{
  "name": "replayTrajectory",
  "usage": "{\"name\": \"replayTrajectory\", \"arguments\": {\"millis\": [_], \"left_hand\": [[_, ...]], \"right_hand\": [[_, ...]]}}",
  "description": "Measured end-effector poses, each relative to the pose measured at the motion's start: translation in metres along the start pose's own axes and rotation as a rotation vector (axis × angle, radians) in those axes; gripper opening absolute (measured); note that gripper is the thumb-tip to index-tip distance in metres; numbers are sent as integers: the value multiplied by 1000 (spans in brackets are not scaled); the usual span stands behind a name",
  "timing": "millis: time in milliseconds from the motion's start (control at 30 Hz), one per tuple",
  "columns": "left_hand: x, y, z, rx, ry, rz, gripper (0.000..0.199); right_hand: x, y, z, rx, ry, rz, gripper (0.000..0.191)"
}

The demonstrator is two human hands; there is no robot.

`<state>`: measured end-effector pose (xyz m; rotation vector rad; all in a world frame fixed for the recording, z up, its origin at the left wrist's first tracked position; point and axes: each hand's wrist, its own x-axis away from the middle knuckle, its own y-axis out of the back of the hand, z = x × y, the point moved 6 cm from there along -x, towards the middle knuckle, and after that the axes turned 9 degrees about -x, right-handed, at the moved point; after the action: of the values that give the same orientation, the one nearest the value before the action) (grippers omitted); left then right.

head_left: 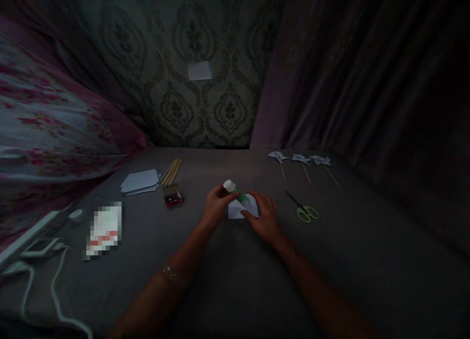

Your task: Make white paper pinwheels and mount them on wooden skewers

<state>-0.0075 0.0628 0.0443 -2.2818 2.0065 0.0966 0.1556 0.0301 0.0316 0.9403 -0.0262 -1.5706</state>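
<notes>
My left hand is closed around a green and white glue stick, which is tilted with its white end up and to the left. Its lower end meets a small white sheet of paper. My right hand grips the right side of that sheet, thumb over its front and fingers along the far edge. Right of my right hand lies a pair of scissors with green handles, its blades pointing away to the left.
Three paper pinwheels on sticks lie at the back right. Back left are stacked paper, wooden sticks and a small open box of metal bits. A power strip with white cables runs along the left.
</notes>
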Motion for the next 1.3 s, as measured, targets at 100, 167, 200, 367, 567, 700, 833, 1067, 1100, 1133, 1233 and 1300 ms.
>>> {"name": "replayTrajectory", "arguments": {"millis": [100, 167, 200, 367, 567, 700, 833, 1067, 1100, 1133, 1233, 1300], "left_hand": [[11, -18, 17, 91, 145, 47, 36], [13, -21, 25, 109, 195, 55, 36], [14, -21, 28, 115, 204, 53, 36], [10, -11, 34, 25, 194, 57, 36], [3, 23, 10, -649, -123, -106, 16], [10, 14, 7, -1050, -348, -3, 16], [24, -9, 15, -1193, -499, 205, 20], [37, -21, 16, -1272, -516, 344, 22], [37, -21, 16, -1278, -508, 350, 22], [37, -21, 16, -1282, -503, 355, 22], [37, -21, 16, -1288, -492, 368, 21], [37, -21, 17, -1289, -488, 371, 21]], "right_hand": [[2, -1, -7, -111, -97, 1, 49], [4, -2, -12, -206, -166, -16, 43], [4, -3, -12, -263, -192, -26, 40], [-3, 0, -18, -546, -340, -71, 35], [-15, 46, -46, -602, -504, -368, 41], [-27, 59, -47, -498, -496, -320, 39], [-43, 48, -29, -298, -372, -84, 32], [-63, 17, 3, 110, -123, 193, 24], [-64, 14, 6, 140, -98, 211, 24], [-65, 11, 7, 165, -79, 226, 24], [-65, 4, 10, 203, -49, 246, 24], [-63, -1, 10, 204, -46, 251, 23]]}}
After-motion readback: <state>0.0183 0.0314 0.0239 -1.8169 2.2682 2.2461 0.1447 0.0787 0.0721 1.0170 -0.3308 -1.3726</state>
